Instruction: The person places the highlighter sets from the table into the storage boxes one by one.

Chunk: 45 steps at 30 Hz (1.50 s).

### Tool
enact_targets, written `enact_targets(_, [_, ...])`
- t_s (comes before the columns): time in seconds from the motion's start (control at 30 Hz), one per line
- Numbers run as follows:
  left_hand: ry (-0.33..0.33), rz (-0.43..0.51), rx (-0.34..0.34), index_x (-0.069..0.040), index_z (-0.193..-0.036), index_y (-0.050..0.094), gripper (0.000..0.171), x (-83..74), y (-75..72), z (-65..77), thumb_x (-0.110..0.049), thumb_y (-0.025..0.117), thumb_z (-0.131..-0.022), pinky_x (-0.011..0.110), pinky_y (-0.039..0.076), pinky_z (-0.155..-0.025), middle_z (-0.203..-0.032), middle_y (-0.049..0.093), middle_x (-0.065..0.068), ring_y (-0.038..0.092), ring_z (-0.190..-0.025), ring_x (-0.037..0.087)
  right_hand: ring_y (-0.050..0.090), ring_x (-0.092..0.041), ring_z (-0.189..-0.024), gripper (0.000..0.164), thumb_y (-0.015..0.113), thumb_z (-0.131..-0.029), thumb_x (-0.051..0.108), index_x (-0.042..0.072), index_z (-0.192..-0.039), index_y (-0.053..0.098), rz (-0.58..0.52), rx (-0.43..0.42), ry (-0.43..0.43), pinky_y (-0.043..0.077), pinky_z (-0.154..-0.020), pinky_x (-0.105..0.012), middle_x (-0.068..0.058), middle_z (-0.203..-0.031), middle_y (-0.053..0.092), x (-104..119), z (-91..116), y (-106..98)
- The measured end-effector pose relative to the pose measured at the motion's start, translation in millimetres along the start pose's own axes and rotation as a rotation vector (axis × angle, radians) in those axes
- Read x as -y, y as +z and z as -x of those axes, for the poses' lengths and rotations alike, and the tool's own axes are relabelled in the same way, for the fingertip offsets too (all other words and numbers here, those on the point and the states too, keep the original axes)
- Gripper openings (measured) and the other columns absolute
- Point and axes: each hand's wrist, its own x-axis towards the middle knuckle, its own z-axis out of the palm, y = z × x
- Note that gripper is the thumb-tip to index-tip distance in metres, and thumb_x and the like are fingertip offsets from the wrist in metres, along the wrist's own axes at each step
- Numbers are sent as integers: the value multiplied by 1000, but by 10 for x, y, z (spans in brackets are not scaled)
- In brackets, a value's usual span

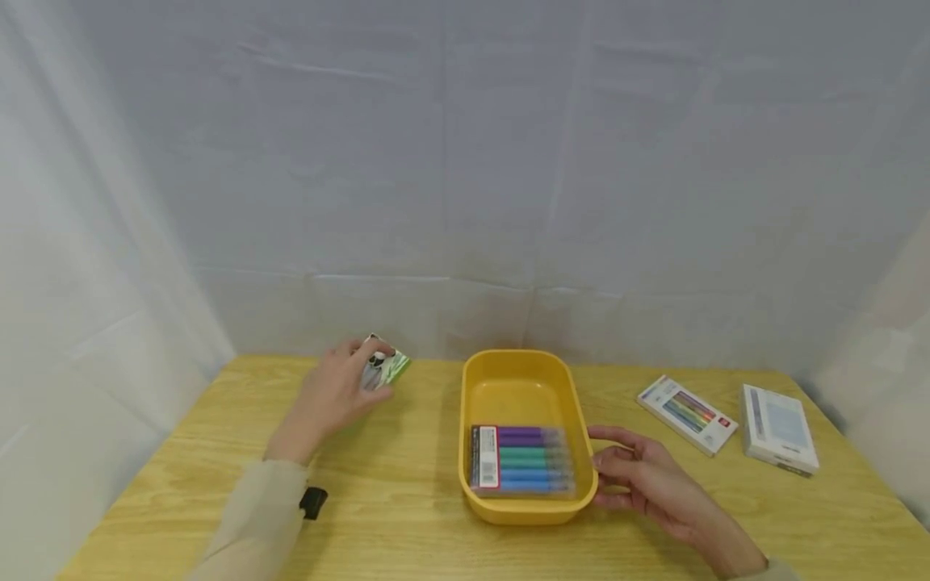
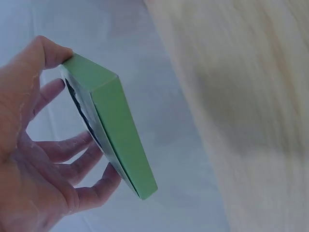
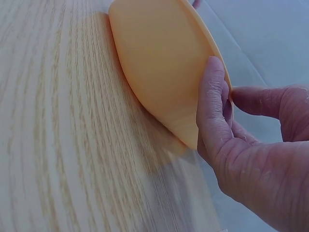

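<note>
My left hand holds a small flat box with green edges a little above the table, left of the yellow tray. In the left wrist view, the thumb and fingers touch opposite edges of the box, and its dark-and-white picture face is turned toward the palm. Inside the tray's near half lies a clear pack of purple, green and blue pens. My right hand touches the tray's right outer side near the rim, its fingers only loosely bent, as the right wrist view also shows.
To the right of the tray, a white box with coloured pens pictured on it lies flat at an angle. Beside it sits a thicker white box. The wooden table ends at a pale hanging sheet behind.
</note>
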Motion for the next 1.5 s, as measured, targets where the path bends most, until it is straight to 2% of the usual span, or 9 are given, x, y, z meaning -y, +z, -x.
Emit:
enact_targets(0.27, [103, 5, -52, -22, -126, 62, 48, -339, 10, -84, -31, 77, -82, 59, 54, -82, -133, 60, 19, 60, -111, 43, 70, -16, -93, 70, 61, -102, 18, 1, -158, 22, 3, -12, 17, 63, -82, -32, -3, -106, 67, -16, -22, -9])
enact_targets(0.53, [180, 10, -33, -26, -124, 62, 45, -598, 60, -122, -34, 75, -82, 63, 53, -87, -140, 57, 19, 59, -115, 45, 71, -15, -93, 70, 61, -102, 18, 1, -158, 22, 1, -11, 16, 63, -83, -32, -3, -106, 67, -25, -9, -13])
enact_targets(0.77, [213, 16, -16, -27, -123, 61, 45, -693, 101, -182, -32, 75, -82, 64, 52, -89, -142, 56, 20, 57, -121, 46, 71, -15, -92, 70, 61, -102, 17, 0, -158, 22, -3, -4, 7, 63, -83, -33, -2, -105, 67, -38, -3, -15])
enact_targets(0.93, [236, 21, 8, -30, -125, 60, 45, -762, 100, -277, -31, 74, -82, 64, 51, -93, -143, 55, 18, 56, -122, 44, 71, -16, -93, 70, 61, -102, 18, 0, -158, 22, -1, -6, 5, 63, -84, -33, -3, -105, 67, -28, -6, -1])
enact_targets(1.27, [280, 17, 88, -32, -126, 58, 44, -909, 79, -394, -35, 76, -86, 67, 47, -97, -149, 51, 17, 52, -129, 44, 70, -15, -92, 70, 61, -102, 17, 0, -158, 22, 2, -1, -6, 63, -83, -32, -2, -105, 67, -9, -4, 11])
enact_targets(1.5, [308, 26, 98, -31, -124, 59, 42, -982, 113, -447, -33, 76, -86, 68, 46, -99, -150, 50, 18, 51, -130, 45, 70, -15, -92, 69, 60, -103, 17, -1, -157, 22, -6, 3, -8, 63, -82, -31, -2, -105, 67, -8, 11, 6])
